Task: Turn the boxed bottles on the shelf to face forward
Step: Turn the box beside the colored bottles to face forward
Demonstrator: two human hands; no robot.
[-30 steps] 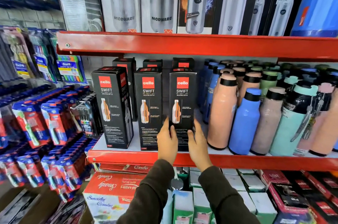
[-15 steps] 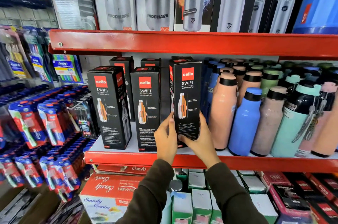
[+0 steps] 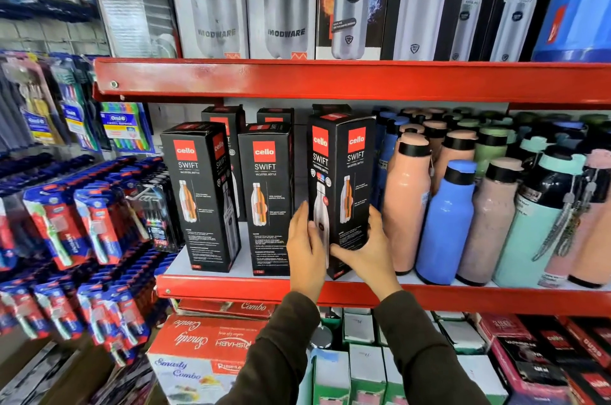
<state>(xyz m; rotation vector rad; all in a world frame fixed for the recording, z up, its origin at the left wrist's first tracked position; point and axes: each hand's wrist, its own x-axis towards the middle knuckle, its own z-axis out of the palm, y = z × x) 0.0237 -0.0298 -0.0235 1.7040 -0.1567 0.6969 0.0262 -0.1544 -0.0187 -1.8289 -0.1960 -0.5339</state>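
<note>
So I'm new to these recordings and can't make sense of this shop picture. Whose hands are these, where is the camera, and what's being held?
There is no machine here. A person wears a wide-angle camera on the head, looking forward and down, so you see their own arms in dark sleeves reaching out. The middle red shelf carries black Cello Swift boxes on the left and loose coloured bottles on the right. The left hand and the right hand grip the rightmost front box near its bottom. It is turned corner-on, showing two faces, while the middle box faces forward. Toothbrush packs hang at far left.
</note>
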